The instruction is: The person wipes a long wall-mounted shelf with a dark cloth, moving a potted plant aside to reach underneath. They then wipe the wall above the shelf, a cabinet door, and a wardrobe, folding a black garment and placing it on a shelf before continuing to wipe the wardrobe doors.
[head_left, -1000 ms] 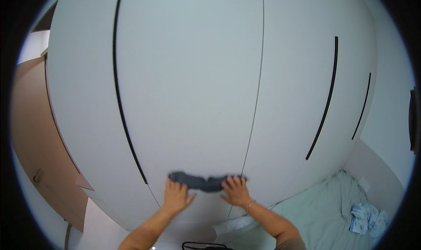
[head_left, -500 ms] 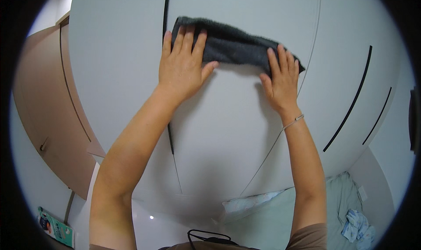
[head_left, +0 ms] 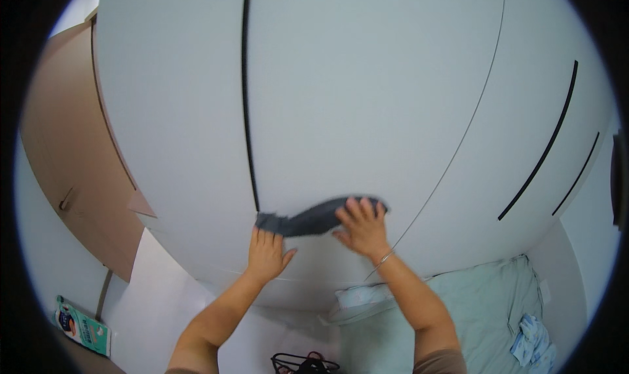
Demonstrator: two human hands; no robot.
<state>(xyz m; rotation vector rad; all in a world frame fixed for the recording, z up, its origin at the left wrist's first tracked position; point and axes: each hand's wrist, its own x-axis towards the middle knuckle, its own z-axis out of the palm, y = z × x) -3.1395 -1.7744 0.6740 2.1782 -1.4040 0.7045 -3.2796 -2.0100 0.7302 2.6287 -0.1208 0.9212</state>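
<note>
A white wardrobe (head_left: 367, 98) with slim black handles (head_left: 247, 92) fills the view. A brown door (head_left: 72, 157) stands left; a pale green bed (head_left: 485, 308) lies lower right.

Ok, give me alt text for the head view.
Two bare hands, left hand and right hand, press a dark grey cloth flat against a white wardrobe door with thin black slot handles. A bed with pale green bedding lies lower right.

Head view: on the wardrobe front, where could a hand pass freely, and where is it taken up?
Free: the pale door panel above the dark cloth, between the long black handle slot and the door seam. Crowded: the lower edge, where left hand and right hand press the cloth.
</note>
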